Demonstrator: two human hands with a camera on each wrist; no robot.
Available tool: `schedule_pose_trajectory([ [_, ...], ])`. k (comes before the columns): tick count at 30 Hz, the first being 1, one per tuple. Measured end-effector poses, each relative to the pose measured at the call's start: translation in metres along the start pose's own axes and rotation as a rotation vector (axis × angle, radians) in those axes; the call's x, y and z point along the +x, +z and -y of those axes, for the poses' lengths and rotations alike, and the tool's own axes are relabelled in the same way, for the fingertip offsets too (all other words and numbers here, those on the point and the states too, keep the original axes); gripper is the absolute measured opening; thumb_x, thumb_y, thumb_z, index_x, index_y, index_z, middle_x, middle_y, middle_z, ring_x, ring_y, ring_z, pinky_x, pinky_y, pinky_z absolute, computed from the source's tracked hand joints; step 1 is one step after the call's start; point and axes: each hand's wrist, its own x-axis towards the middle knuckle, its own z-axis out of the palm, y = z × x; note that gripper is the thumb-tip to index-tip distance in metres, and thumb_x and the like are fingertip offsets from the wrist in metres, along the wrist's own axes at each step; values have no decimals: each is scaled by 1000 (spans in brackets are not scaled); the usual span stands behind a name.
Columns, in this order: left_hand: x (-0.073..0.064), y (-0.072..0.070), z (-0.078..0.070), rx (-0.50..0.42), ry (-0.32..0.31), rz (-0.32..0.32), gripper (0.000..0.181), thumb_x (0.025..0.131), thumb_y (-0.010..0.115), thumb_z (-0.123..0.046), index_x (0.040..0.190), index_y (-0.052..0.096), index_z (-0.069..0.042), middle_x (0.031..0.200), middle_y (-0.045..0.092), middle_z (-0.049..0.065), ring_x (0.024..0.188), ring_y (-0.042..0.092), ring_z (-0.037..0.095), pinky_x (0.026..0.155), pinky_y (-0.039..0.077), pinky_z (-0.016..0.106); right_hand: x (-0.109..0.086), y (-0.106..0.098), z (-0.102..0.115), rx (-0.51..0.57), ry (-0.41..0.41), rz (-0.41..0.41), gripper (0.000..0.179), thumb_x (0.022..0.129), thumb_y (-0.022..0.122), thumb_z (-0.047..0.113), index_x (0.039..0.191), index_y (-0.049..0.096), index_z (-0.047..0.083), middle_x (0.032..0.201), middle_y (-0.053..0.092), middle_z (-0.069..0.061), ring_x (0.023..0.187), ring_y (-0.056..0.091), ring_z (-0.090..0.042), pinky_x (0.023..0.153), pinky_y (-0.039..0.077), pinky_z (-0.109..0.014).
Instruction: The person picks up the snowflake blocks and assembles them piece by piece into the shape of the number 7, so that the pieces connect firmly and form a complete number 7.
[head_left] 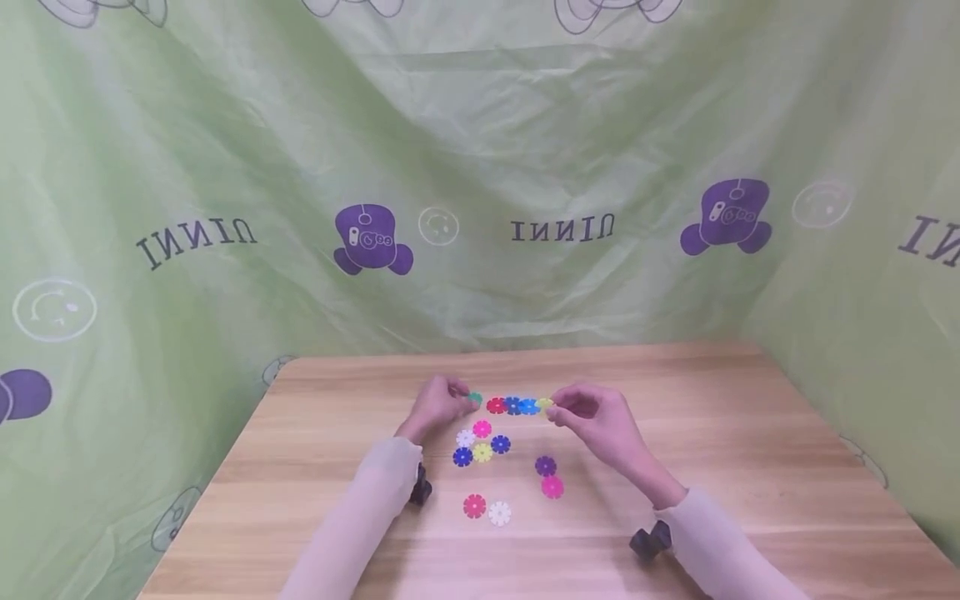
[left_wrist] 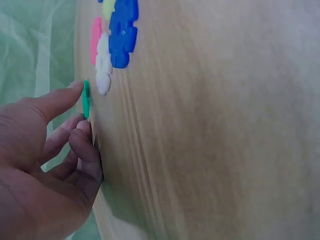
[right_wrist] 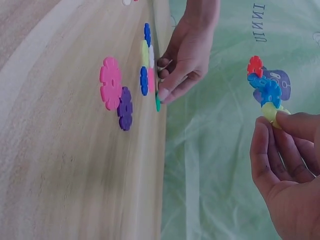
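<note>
My left hand (head_left: pixel 439 402) pinches a small green notched plastic disc (left_wrist: pixel 86 100) by its edges between thumb and finger, low over the far part of the table. Across from it, my right hand (head_left: pixel 606 422) holds a short chain of joined discs by its yellow disc (right_wrist: pixel 271 114). From there the chain runs through a light blue disc (head_left: pixel 529 407) and a darker blue disc (head_left: pixel 513 406) to a red disc (head_left: pixel 495 406) at the far end, which points toward the green one. A gap separates red from green. In the right wrist view the chain stands raised off the table.
Nearer than the hands lies a cluster of pink, white, blue and yellow discs (head_left: pixel 482 452). A purple disc (head_left: pixel 545 465) touches a pink disc (head_left: pixel 552 487) to the right. Closer to me are a red disc (head_left: pixel 474 506) and a white disc (head_left: pixel 499 512). Green cloth (head_left: pixel 480 308) hangs behind the table.
</note>
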Motion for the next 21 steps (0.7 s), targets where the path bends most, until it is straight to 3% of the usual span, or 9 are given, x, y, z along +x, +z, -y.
schedule_pose_trajectory([
  [9,-2,7,-5,63,-41,-15,31,84,88,-21,107,72,-5,107,71,11,97,66,25,93,58,45,-2,1,-7,6,20,1,20,91,83,17,108,77,8,101,81,-10,88,77,-15,80,61,-19],
  [14,-3,6,-9,44,-73,-7,28,85,87,-17,104,70,-6,103,68,10,95,64,25,91,58,43,-1,1,-9,9,23,14,19,92,82,16,108,77,8,101,81,-10,88,77,-16,81,62,-21],
  [21,-8,5,-8,-58,-1,-21,24,86,82,-8,105,69,-3,95,72,10,86,67,22,81,61,34,0,2,-12,19,52,21,20,92,81,15,109,76,8,101,81,-10,88,76,-15,83,63,-25],
])
